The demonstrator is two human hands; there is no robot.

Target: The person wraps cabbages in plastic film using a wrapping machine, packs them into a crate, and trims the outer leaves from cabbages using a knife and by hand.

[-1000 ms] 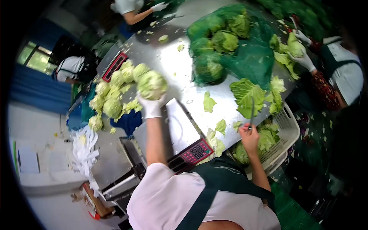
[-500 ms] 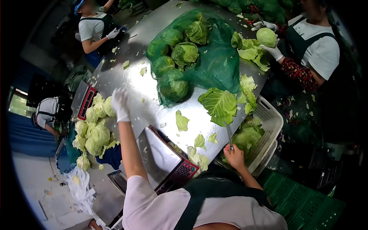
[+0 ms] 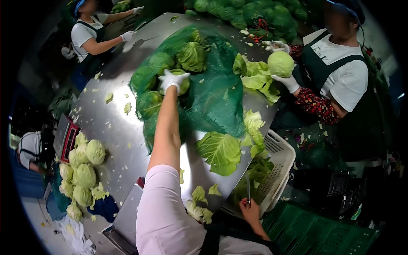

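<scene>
My left hand (image 3: 173, 79), in a white glove, is stretched out over a green cabbage (image 3: 183, 85) at the mouth of a green mesh bag (image 3: 216, 102). Its fingers are spread and appear to touch the top of that cabbage; whether they press on it I cannot tell. Other cabbages (image 3: 191, 56) lie beside it, several under the mesh. My bare right hand (image 3: 250, 209) is closed around the handle of a knife (image 3: 248, 187), its blade pointing up and away from me. Below the blade, loose leaves (image 3: 250, 180) fill part of a white crate (image 3: 285, 163).
Trimmed cabbages (image 3: 84, 176) are piled at left near a red scale (image 3: 69, 142). Another scale (image 3: 127, 212) is partly behind my left arm. Large leaves (image 3: 220, 153) lie along the table edge. Across the right corner a co-worker (image 3: 335, 80) holds a cabbage (image 3: 281, 63); another person (image 3: 91, 40) stands far left.
My left hand has moved from beside the trimmed pile, forward and right, onto a cabbage in the mesh bag. The view has shifted. My right hand still holds the knife by the crate.
</scene>
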